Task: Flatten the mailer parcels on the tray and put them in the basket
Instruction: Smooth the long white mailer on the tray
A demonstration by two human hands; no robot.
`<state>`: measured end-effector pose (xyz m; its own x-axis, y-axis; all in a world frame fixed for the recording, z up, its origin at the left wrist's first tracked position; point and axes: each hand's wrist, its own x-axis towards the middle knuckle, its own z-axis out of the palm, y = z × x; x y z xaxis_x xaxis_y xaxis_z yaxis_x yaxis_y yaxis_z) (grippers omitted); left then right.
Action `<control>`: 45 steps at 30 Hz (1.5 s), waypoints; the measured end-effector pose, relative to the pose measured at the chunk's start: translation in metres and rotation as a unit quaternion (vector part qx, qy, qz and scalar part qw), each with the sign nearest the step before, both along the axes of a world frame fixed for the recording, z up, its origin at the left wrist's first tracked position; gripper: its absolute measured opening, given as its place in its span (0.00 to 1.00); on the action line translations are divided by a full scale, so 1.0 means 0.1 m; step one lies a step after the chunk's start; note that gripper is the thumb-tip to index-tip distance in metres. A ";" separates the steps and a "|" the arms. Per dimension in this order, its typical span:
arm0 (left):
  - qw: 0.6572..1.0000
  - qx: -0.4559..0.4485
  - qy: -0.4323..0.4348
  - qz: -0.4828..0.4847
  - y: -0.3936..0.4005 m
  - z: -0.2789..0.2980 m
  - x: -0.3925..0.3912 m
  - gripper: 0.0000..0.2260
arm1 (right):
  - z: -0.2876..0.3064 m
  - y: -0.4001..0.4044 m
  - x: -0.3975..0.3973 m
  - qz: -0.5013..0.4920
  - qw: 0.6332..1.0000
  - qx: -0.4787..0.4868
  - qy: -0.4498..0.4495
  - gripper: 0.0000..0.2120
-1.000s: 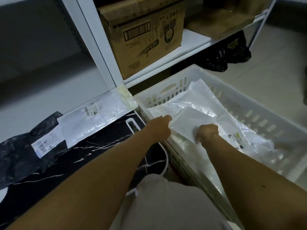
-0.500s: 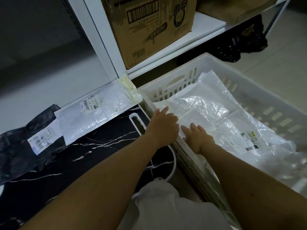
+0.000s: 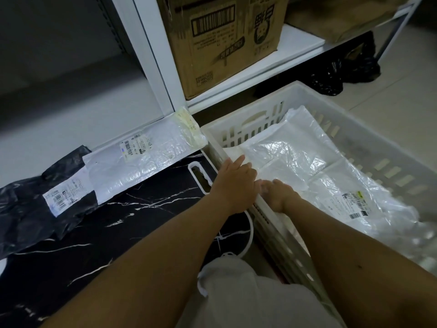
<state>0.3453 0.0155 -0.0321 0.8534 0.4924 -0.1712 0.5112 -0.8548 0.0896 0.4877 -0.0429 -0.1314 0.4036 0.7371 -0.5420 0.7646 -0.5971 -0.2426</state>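
Far left I see a black mailer, crumpled, lying on the left end of the tray, a white shipping label on its right part. Just right of it, overlapping its edge, a white bubble mailer lies flat along the tray's far edge, barcode label up, yellowed flap at its right end near the shelf post. The tray itself is black with white marble veins and a white rim with a handle slot.

Middle: my left hand is over the near-left rim of the basket, fingers straight and together, reaching forward onto the white mailers inside; it grips nothing. Touching it on the right, my right hand is inside the basket, palm down on a small white mailer. Its fingers are blurred, so I cannot tell whether they lie flat or curl on the plastic.

Right: the white slatted basket sits on the floor just beside the tray. In it, several flattened pale mailers overlap, among them a clear crinkled mailer and a labelled mailer nearer the right wall.

Behind, a cardboard box stands on the white shelf; black bags lie on the floor under it
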 end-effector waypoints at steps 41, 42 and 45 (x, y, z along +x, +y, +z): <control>0.950 0.097 0.106 0.278 -0.21 0.35 -2.82 0.27 | 1.98 0.76 -2.37 0.381 0.904 0.007 -0.191 0.18; 0.949 0.094 0.107 0.282 -0.29 0.34 -2.88 0.28 | 1.93 0.69 -2.46 0.380 0.907 0.006 -0.180 0.18; 0.943 0.088 0.120 0.298 -0.63 0.34 -3.11 0.28 | 1.75 0.40 -2.77 0.378 0.914 0.001 -0.147 0.19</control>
